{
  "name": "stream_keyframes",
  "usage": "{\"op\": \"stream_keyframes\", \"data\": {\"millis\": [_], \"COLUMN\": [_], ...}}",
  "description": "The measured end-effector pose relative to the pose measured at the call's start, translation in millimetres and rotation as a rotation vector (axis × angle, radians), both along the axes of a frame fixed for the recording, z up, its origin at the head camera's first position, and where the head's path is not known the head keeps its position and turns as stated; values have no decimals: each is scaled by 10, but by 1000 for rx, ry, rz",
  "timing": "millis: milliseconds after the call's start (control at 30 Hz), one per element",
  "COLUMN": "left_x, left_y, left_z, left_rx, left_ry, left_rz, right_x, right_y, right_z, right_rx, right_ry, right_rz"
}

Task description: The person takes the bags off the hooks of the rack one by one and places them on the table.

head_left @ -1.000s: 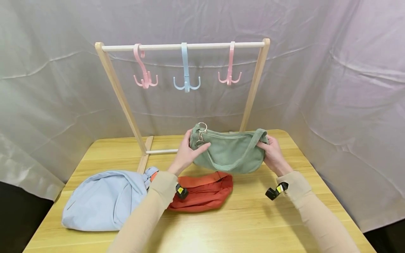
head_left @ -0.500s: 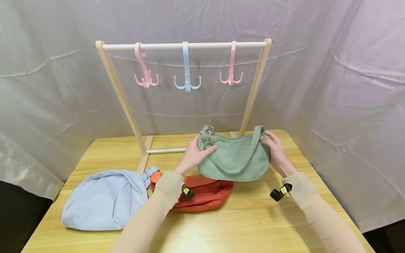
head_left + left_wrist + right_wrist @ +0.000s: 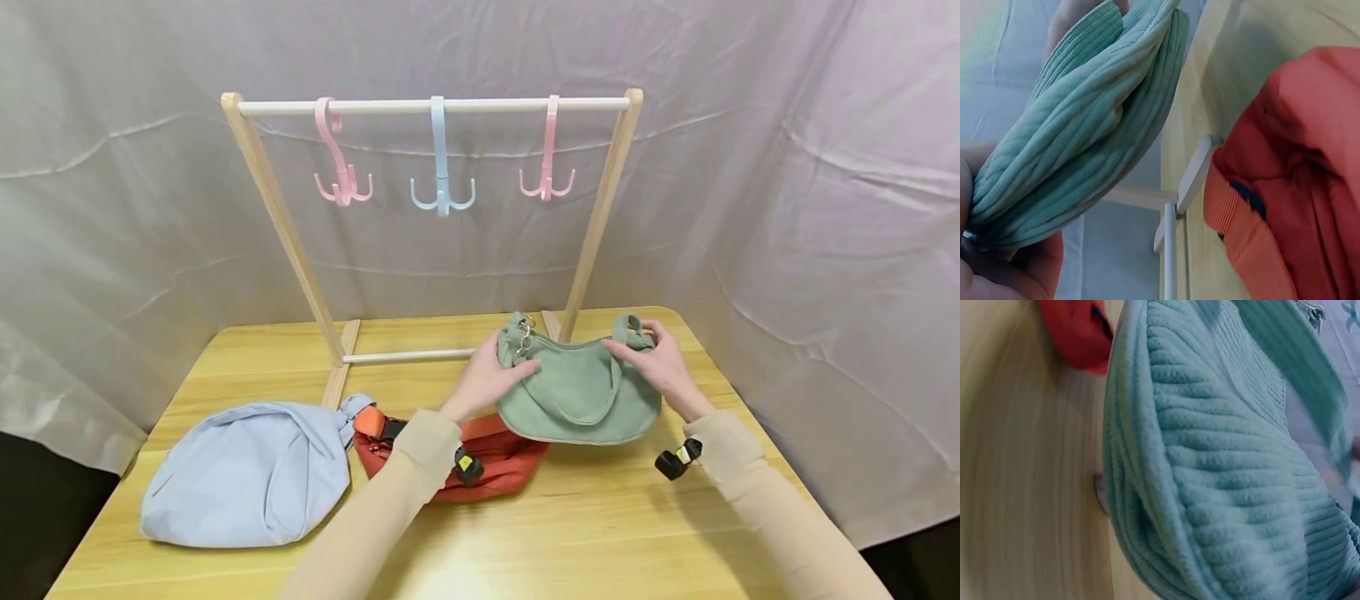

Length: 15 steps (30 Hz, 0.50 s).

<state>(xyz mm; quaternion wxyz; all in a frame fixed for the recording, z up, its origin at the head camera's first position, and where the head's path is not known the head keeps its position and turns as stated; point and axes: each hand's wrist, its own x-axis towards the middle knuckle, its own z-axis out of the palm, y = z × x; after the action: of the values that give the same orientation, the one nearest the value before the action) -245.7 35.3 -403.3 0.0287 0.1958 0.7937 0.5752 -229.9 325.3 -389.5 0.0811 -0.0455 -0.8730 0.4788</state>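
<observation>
Between my two hands, a green corduroy shoulder bag (image 3: 577, 392) hangs above the table, its strap drooping across the front. My left hand (image 3: 487, 379) grips its left end, thumb on the front beside the metal rings (image 3: 523, 340). At the other end, my right hand (image 3: 660, 362) pinches the upper corner near the strap's base. The ribbed side of the green bag (image 3: 1072, 137) fills much of the left wrist view. Partly behind my left forearm lies a red bag (image 3: 487, 483) with an orange strap. In the right wrist view the green bag (image 3: 1229, 462) hides most of my right hand.
A wooden rack (image 3: 281, 221) stands at the back, its white top bar (image 3: 487, 105) carrying a pink hook (image 3: 343, 179), a blue hook (image 3: 442, 179) and another pink hook (image 3: 547, 175). A light blue bag (image 3: 240, 475) lies at the table's left. Grey curtains (image 3: 787, 208) surround the table.
The green bag has moved right and slightly down with both hands. My right thumb has shifted onto the bag's front upper edge by the strap. The red and blue bags stay put.
</observation>
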Motion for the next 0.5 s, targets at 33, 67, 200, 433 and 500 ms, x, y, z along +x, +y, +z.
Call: {"op": "stream_keyframes", "data": {"millis": [33, 67, 200, 433, 500], "left_x": [13, 27, 78, 178, 197], "left_y": [19, 36, 106, 257, 300], "left_z": [-1, 1, -1, -79, -105], "left_rx": [-13, -27, -80, -143, -165], "left_ry": [-6, -9, -6, -30, -4], "left_rz": [-6, -9, -20, -54, -66], "right_x": [7, 11, 15, 44, 60], "right_y": [25, 52, 161, 382, 439], "right_z": [-5, -11, -43, -147, -176], "right_rx": [15, 27, 45, 89, 109], "right_ry": [4, 8, 7, -40, -43], "right_rz": [2, 3, 4, -8, -6]}}
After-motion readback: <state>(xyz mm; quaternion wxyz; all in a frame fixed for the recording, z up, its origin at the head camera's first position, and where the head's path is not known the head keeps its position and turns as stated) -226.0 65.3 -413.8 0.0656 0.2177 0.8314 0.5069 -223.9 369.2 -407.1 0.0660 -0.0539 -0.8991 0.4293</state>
